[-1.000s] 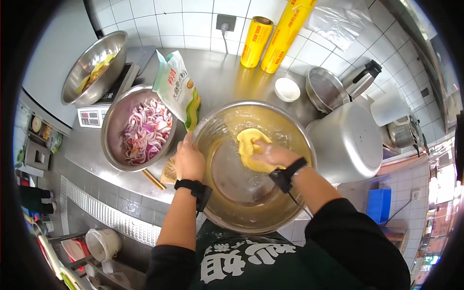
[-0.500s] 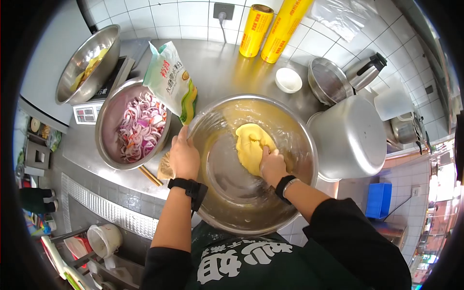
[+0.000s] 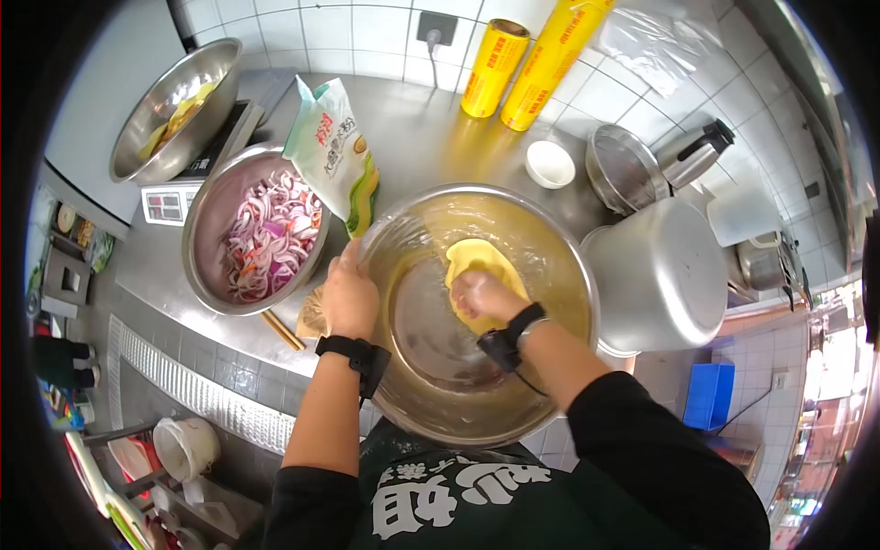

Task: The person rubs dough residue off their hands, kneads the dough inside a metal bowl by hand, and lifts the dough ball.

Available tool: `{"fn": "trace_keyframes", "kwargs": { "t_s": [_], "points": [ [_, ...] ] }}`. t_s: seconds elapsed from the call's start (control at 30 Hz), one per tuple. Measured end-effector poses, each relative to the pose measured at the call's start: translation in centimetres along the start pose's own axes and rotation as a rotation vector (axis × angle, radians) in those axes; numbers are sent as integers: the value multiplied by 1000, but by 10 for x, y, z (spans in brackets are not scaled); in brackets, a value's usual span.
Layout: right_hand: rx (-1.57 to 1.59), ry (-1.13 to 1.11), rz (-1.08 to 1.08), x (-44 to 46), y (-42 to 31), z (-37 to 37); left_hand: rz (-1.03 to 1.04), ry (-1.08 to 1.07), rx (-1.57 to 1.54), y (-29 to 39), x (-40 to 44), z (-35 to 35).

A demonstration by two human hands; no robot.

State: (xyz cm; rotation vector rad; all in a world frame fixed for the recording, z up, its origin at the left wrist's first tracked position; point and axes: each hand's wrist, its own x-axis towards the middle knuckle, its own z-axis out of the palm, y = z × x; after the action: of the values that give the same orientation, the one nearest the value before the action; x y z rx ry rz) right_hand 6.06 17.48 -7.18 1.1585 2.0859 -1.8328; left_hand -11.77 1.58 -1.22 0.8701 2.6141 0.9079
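A lump of yellow dough [image 3: 477, 254] lies in a large steel mixing bowl [image 3: 403, 385]. My right hand [image 3: 486, 295] is curled into a fist on top of the dough, hiding part of it. My left hand [image 3: 350, 295] grips the left rim of the bowl, its fingertips lying over the edge. Just beyond my left fingers stands a green and white printed flour bag [image 3: 335, 151]. Left of that hand is a steel bowl of sliced red onions [image 3: 272, 240], with chopsticks [image 3: 283, 330] and a small brown packet [image 3: 313, 313] near it.
A steel bowl [image 3: 206, 115] with yellow pieces sits on a scale [image 3: 170, 202] at the back left. Two yellow rolls [image 3: 495, 69] stand by the wall. A white bowl [image 3: 550, 164], a metal sieve-like bowl [image 3: 623, 170] and a big aluminium pot [image 3: 665, 275] are on the right.
My right hand has moved left and over the dough, going from fingers pressed at its right edge to a fist on its middle. My left hand stays on the rim.
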Motion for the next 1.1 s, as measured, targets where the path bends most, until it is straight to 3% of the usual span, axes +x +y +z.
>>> {"fn": "trace_keyframes", "kwargs": {
  "t_s": [0.03,0.1,0.17,0.2,0.27,0.37,0.47,0.57,0.6,0.73,0.83,0.93,1.03,1.1],
  "points": [
    [-128,14,72,11,-1,17,-9,-10,4,0,1,-1],
    [-748,228,-87,49,29,51,43,9,-28,-14,1,9],
    [-846,198,-189,80,52,62,66,18,-24,-18,4,4],
    [-658,40,-190,82,67,48,40,10,-20,-14,1,2],
    [-70,-48,73,15,-3,29,-28,-25,-21,-1,-4,-4],
    [-184,48,-99,-21,-22,-8,15,10,-83,-7,-4,-1],
    [-135,122,-39,-8,-3,-36,3,5,-74,-5,-5,-2],
    [-1013,399,-330,24,32,-7,26,28,-62,-10,-2,5],
    [-979,344,-103,20,13,3,48,37,-54,-13,-5,6],
    [-887,133,-156,14,7,-21,15,16,-58,-7,-4,3],
    [-234,70,-210,-45,-18,-51,-17,0,-59,-9,-5,4],
    [-836,293,-526,-62,9,-52,-11,3,-62,-8,-7,2],
    [-1212,302,-605,-76,43,3,7,18,-67,-9,-4,4],
    [-1193,292,-581,-70,43,13,41,20,-70,-16,-5,8]
  ]
}}
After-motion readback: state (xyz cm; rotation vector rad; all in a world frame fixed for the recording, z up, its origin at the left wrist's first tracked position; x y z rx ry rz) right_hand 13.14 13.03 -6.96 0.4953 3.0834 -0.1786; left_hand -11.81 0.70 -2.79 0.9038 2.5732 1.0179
